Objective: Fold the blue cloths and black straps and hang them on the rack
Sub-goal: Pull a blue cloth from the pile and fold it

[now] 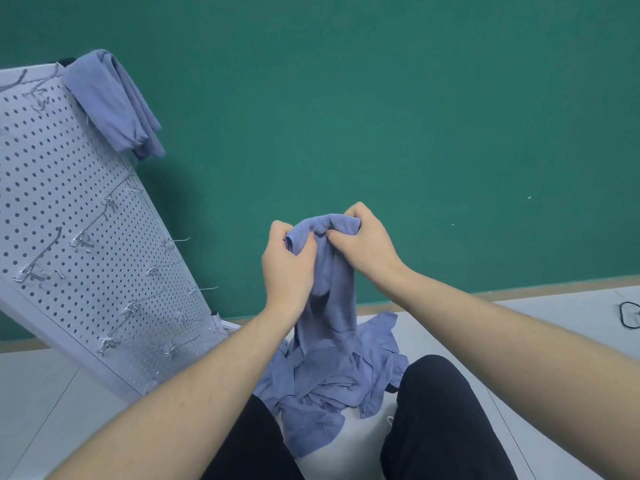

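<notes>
Soft blue terry cloth (pixel 332 271), bunched & creased, hangs w/ top edge folded over; left hand (pixel 287 268) & right hand (pixel 367 244) both pinch it above crumpled blue cloth pile (pixel 332 382) on floor.

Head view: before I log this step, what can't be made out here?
- Rack: its left side is cut off by the frame edge.
- Held blue cloth: the grip of the left hand and right hand covers its top corners, so the fold can't be judged.
- Cloth pile: partly behind the forearms and knees; the count is unclear.
- Dark loop: cut off at the right edge, too small to identify.
</notes>
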